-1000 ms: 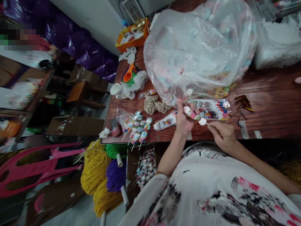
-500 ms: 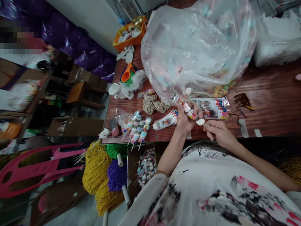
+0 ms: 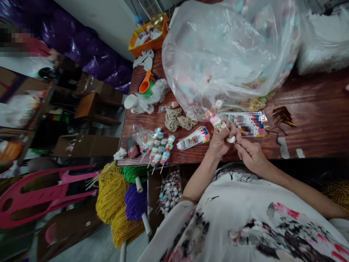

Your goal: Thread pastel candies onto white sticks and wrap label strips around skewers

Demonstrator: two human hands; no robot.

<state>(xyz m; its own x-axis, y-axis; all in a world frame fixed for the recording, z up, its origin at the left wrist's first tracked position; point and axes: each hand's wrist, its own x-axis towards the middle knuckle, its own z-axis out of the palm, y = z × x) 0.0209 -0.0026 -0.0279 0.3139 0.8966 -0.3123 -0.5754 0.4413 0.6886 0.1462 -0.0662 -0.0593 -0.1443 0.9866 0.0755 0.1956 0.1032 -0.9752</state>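
My left hand is closed around a marshmallow skewer, whose pastel pieces and bit of printed wrapper poke out above the fingers. A white marshmallow shows at its lower end. Close against it, my right hand pinches at the stick end, which the fingers mostly hide. Left of my hands lies a fanned stack of printed plastic sleeves. More printed sleeves lie just behind my fingers. Several wrapped marshmallow skewers rest near the table's front left, their white sticks over the edge.
A big clear bag of marshmallows covers the table's back. Gold twist ties lie at the right, a beige cloth at the left. Below the edge stands a box of wrapped sweets, beside yellow cord bundles and a pink chair.
My left fingers have curled further round the skewer, covering more of its wrapper and the white marshmallow. Both hands have come closer together. The view has shifted slightly.
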